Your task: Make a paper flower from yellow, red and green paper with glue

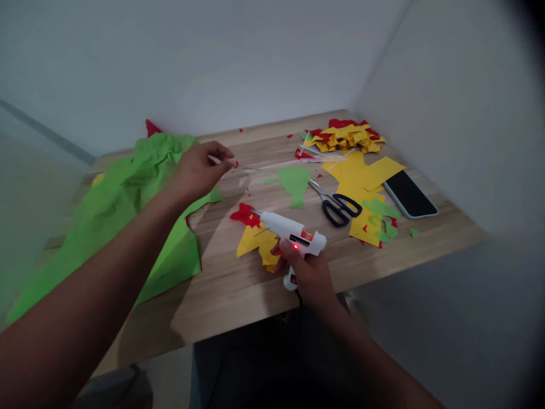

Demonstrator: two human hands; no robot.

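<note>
Head view: my right hand (pixel 309 272) was closed around the grip of the white glue gun (pixel 289 230), its red indicator lit, the nozzle pointing toward the desk's left side and hovering just above a yellow paper piece (pixel 255 241) with a red scrap (pixel 243 215) at its far edge, near the middle of the front edge of the desk (pixel 238 295). My left hand (pixel 198 170) reached toward the back of the desk, fingertips pinched together on what looked like a thin clear glue stick (pixel 272 165); too blurred to be sure. Crumpled green paper (pixel 128 199) covered the left side of the desk. Scissors (pixel 336 205) lay right of centre, a phone (pixel 409 194) near the right edge, and cut yellow and red scraps (pixel 347 135) at the back right corner. Judgement: gluing step in hand, gun hot and loaded; the next move called for keeping the nozzle steady over the yellow piece.
</note>
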